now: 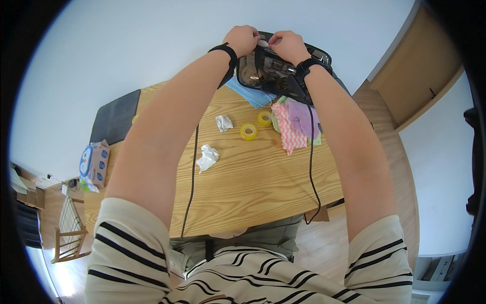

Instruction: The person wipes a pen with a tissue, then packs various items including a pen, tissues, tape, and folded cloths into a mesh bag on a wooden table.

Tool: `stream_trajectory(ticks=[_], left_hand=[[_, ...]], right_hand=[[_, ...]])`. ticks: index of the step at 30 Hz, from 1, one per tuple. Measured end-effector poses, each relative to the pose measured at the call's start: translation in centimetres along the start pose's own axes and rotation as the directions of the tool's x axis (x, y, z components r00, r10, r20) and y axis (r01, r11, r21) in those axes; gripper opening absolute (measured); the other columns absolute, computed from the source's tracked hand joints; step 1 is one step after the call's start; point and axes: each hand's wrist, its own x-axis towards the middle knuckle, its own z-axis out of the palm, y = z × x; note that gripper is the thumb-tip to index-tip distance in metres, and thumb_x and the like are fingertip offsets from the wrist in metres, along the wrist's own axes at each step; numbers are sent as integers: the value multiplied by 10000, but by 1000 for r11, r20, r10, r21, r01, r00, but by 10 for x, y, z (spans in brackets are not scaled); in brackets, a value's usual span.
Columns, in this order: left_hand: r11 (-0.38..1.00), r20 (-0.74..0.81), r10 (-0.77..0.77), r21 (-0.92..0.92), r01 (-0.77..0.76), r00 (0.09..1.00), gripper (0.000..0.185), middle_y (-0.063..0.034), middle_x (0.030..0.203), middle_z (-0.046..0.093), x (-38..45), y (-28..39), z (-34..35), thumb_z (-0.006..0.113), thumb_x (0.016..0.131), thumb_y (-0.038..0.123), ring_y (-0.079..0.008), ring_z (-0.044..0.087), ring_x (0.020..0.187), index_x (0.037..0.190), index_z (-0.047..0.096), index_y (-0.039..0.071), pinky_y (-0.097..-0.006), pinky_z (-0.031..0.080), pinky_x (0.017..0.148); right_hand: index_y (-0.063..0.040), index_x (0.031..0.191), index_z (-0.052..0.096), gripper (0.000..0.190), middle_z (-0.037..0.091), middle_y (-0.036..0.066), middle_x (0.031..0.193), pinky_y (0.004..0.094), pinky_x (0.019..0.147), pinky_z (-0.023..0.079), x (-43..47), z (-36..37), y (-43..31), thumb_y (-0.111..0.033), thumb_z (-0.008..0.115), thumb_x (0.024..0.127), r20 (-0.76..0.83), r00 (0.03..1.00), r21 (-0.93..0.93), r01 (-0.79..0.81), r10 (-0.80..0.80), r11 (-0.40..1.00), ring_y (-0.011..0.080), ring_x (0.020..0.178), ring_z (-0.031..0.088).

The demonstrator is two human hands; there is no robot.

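A glossy black, see-through bag or case (273, 72) stands at the far end of the wooden table. Both hands are at its top edge. My left hand (241, 40) has its fingertips pinched at one end of a small white piece (262, 43). From the other side, the bent fingers of my right hand (288, 46) pinch the same piece. What this piece is cannot be made out. Parts of the bag's top are hidden behind the right hand and wrist. A blue face mask or sheet (252, 93) lies by the bag's near side.
On the table (246, 186) are two yellow tape rolls (248, 132) (264, 118), crumpled white tissues (208, 157) (224, 123) and folded pink and purple cloths (294, 123). Black cables (312, 167) (193, 178) hang towards me. A wipes pack (94, 165) and dark mat (115, 116) sit left.
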Motion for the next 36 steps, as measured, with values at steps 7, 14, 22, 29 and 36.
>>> stream_trajectory(ticks=[7,14,22,29,36], left_hand=[[997,82,72,0,-73,994,366,-183,1044,784,-2,-5,6,557,1085,367,-409,725,976,1133,805,102,-485,581,896],[995,334,47,65,-73,941,538,-221,1028,771,1,3,-1,413,1141,448,-439,707,979,1136,792,66,-513,566,905],[998,250,21,-67,-5,968,528,-217,1022,782,-5,12,-27,450,1130,461,-434,717,959,1178,796,65,-515,570,890],[993,94,116,-47,-112,989,490,-204,974,781,-23,-20,-64,524,1082,473,-426,725,968,1074,811,75,-522,566,906],[978,210,-94,204,50,973,475,-204,1145,776,-65,-109,-110,537,1082,440,-416,711,1098,1181,780,45,-499,549,1018]], right_hand=[[-153,991,854,194,818,102,986,380,899,607,-6,4,-5,-174,695,882,98,992,-30,-81,84,996,301,959,777],[-92,1079,825,301,789,186,1056,435,948,582,-1,2,-7,-208,584,941,177,984,-121,40,-18,992,406,1004,737],[-72,1054,810,331,776,217,1049,505,963,578,-8,-14,-15,-243,537,976,56,997,-66,48,-45,997,446,996,724],[-74,1079,803,271,777,208,1018,496,930,591,-4,-19,-25,-208,608,945,-67,980,-166,177,-190,970,427,974,731],[-68,1038,756,187,721,161,1021,502,936,566,-4,6,-64,-162,619,952,-155,879,-326,386,-451,863,396,1049,660]])
